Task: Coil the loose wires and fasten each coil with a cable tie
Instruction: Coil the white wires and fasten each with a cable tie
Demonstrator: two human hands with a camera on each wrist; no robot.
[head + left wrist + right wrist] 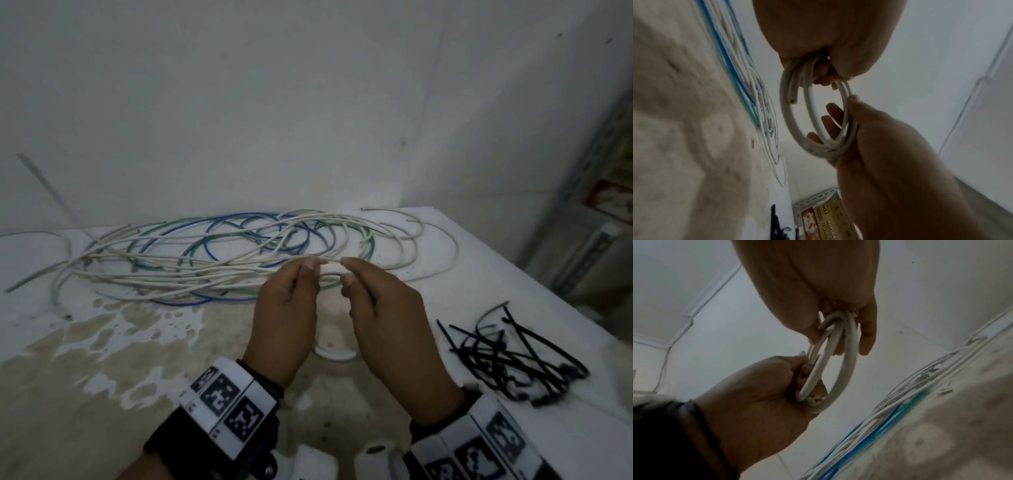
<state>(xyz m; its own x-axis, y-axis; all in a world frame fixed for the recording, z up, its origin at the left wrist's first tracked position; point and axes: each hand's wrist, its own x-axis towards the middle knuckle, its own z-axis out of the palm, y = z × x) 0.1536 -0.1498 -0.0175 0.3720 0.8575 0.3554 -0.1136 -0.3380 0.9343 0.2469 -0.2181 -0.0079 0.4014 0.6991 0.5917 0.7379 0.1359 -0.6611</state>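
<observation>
while both hands hold a small white coil (816,123) above the desk (102,359), left hand (284,318) and right hand (387,322) pinching it, loose wires (205,253) sprawl just behind; black cable ties (513,356) lie near the desk's right edge.

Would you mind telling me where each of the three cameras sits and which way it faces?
Head: worn on the head, looking forward and down at the table, loose wires, black cable ties; left hand, right hand and both wrist bands show.
Left wrist: looks along the left hand at the white coil; both hands show.
Right wrist: looks along the right hand at the coil; both hands show.
Shared: both wrist views show the coil held by both hands.
</observation>
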